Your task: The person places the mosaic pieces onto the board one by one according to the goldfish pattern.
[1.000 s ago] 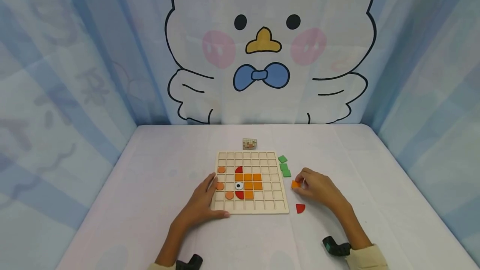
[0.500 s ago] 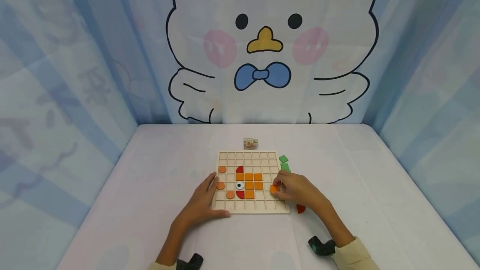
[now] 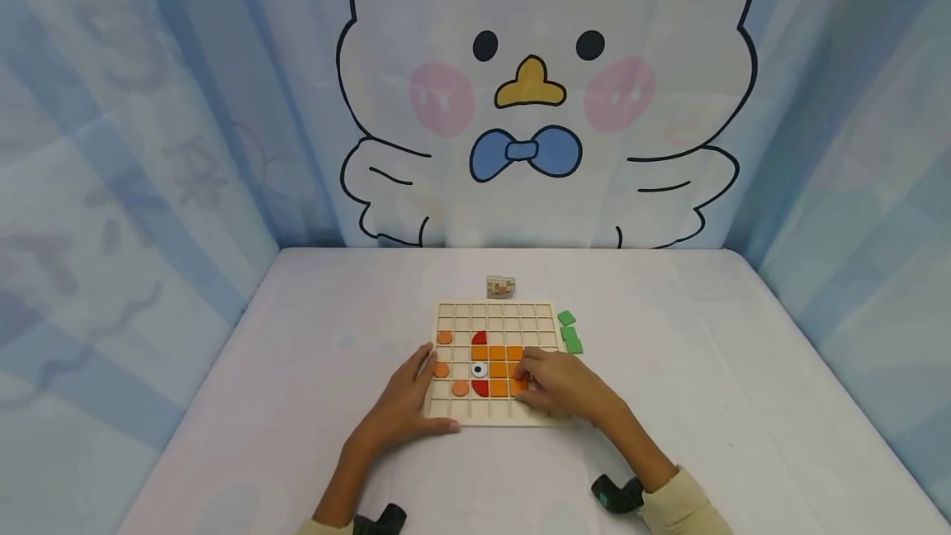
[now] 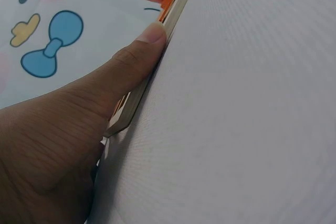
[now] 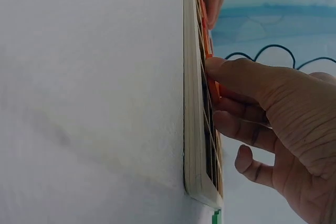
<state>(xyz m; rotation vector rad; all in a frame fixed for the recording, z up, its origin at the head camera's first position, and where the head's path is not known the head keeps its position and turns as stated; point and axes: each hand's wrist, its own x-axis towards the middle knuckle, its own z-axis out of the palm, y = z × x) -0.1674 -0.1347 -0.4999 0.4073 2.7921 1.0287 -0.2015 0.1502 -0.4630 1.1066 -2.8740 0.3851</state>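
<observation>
A wooden grid board (image 3: 475,413) lies on the table in the head view. My left hand (image 3: 407,399) rests around its near left corner, fingers along the left side, thumb (image 4: 152,32) straight against the front edge. On the board, my right hand (image 3: 568,386) pinches an orange square tile (image 3: 518,387) between thumb and fingers, at the right end of a row of orange tiles (image 3: 499,370). In the right wrist view the thumb (image 5: 231,69) presses on the orange tile. Left of these tiles are a round eye piece (image 3: 479,370), two red quarter-circle tiles (image 3: 480,388) and several orange discs (image 3: 460,388).
Several green tiles (image 3: 570,333) lie just right of the board. Behind it is a small patterned card (image 3: 501,286). A white cloth (image 3: 334,304) covers the table, with a printed cartoon curtain (image 3: 535,188) at the back. The right arm hides the table at the board's near right corner.
My right hand has carried the orange square tile leftward from beside the board to the row of orange tiles. The loose red tile is now hidden by the right arm. The left hand stays put.
</observation>
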